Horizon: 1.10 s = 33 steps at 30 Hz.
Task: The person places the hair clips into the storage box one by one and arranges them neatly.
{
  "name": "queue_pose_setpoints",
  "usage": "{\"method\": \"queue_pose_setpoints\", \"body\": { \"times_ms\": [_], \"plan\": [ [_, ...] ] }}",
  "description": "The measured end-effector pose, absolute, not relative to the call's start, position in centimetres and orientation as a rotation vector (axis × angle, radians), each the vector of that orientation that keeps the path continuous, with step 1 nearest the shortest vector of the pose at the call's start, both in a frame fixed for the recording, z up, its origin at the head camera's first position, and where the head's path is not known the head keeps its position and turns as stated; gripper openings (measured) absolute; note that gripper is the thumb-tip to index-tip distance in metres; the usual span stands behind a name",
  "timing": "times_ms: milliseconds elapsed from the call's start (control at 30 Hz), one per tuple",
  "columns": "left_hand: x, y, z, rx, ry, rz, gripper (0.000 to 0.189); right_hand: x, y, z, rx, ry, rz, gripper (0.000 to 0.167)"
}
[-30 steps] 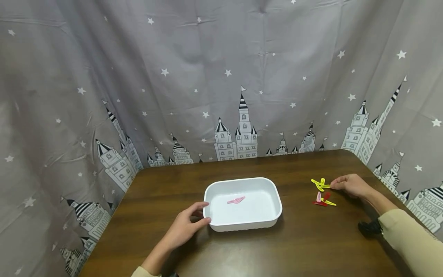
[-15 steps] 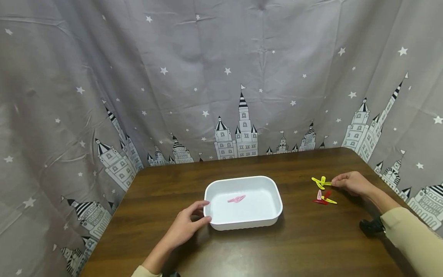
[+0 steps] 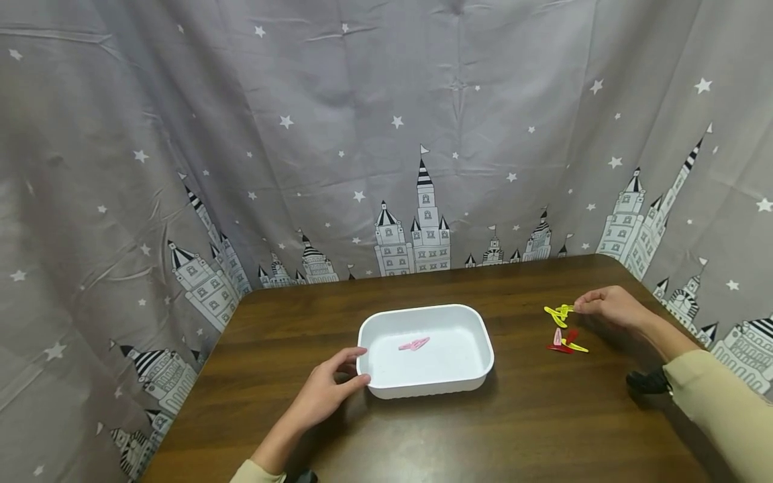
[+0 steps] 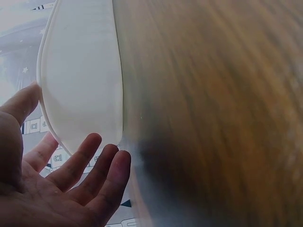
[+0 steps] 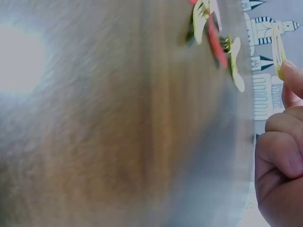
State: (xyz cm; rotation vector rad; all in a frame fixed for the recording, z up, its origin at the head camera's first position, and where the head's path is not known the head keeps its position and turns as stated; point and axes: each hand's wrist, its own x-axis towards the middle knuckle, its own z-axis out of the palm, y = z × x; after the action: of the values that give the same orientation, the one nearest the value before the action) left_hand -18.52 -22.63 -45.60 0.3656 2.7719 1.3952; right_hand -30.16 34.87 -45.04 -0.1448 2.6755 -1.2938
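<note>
My right hand (image 3: 616,310) pinches a yellow hair clip (image 5: 278,52) between thumb and finger at the far right of the table. Just left of it in the head view lie other yellow hair clips (image 3: 554,318). Nearer to me sits a small group with a pink clip (image 3: 557,337), red clips (image 3: 560,349) and a yellow clip (image 3: 575,346). My left hand (image 3: 323,396) touches the left end of a white tray (image 3: 423,389) with thumb and fingertip, its other fingers loosely bent below the rim. Pink hair clips (image 3: 414,344) lie inside the tray, overlapping.
The dark wooden table (image 3: 483,436) carries the tray near its middle. A grey curtain (image 3: 314,100) with stars and castles hangs behind the table and along both sides. A black strap (image 3: 647,383) sits under my right wrist.
My right hand has risen slightly and shifted a little left, with the yellow hair clip off the table. My left hand and the tray stay in place.
</note>
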Motion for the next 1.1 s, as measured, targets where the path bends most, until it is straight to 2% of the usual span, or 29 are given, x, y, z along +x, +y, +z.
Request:
{"method": "queue_pose_setpoints", "body": {
  "times_ms": [1100],
  "plan": [
    [-18.5, -22.6, -45.5, 0.379, 2.772, 1.407, 0.047, -32.0, 29.6, -38.8, -0.337, 2.745, -1.237, 0.034]
  ]
}}
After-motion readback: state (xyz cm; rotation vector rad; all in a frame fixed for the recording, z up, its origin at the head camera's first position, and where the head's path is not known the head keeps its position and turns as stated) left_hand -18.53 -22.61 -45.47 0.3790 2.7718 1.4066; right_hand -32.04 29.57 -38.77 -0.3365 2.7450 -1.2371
